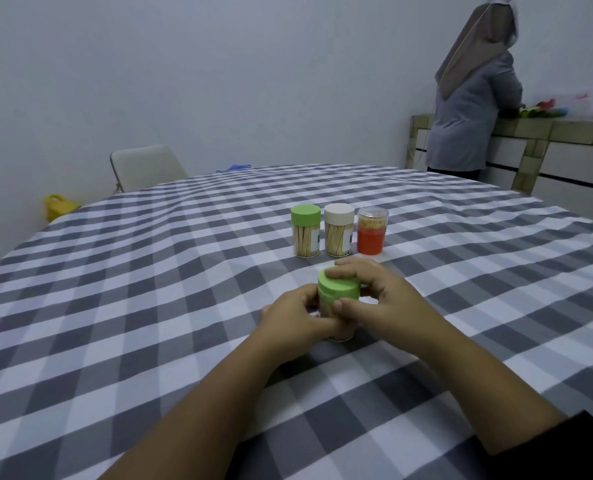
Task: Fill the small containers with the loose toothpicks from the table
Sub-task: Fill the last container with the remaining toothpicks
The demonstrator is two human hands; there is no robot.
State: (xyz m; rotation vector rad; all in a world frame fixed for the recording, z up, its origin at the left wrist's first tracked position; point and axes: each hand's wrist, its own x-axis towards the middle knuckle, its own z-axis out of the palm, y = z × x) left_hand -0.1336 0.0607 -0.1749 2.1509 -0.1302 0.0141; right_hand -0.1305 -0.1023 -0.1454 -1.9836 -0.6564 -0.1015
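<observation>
A small clear toothpick container stands on the checked tablecloth in front of me, its body mostly hidden by my hands. My left hand grips its body. My right hand curls over its green lid, fingers on top and thumb at the rim. Behind it stand three more containers in a row: one with a green lid, one with a white lid, both full of toothpicks, and an orange one with a clear cap. I see no loose toothpicks on the cloth.
A white chair stands at the table's far left edge, with a yellow object on the floor beside it. A person stands at a counter at the back right, facing away.
</observation>
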